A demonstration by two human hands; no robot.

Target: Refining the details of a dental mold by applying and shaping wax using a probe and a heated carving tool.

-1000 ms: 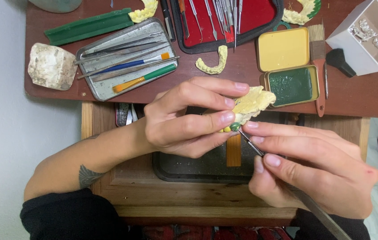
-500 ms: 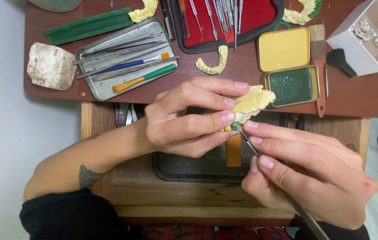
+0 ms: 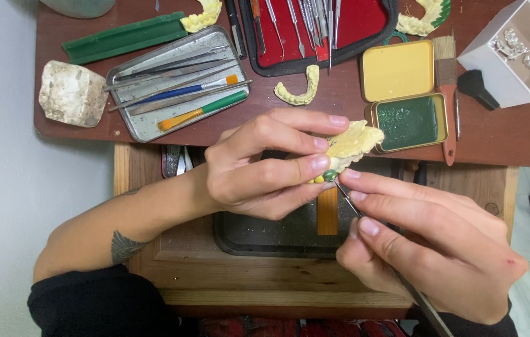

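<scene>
Above the dark tray [image 3: 265,240], fingers [image 3: 315,163] pinching a yellow dental cast [image 3: 352,142].
Left hand [image 3: 259,168] clamped round the cast, held mid-air; right hand [image 3: 427,243] closed pen-style on a thin metal carving tool [image 3: 349,200], tip touching green wax at the cast's lower edge. Beyond, on the desk [image 3: 527,134]: open green wax tin [image 3: 407,120], steel brush tray [image 3: 178,81].
</scene>
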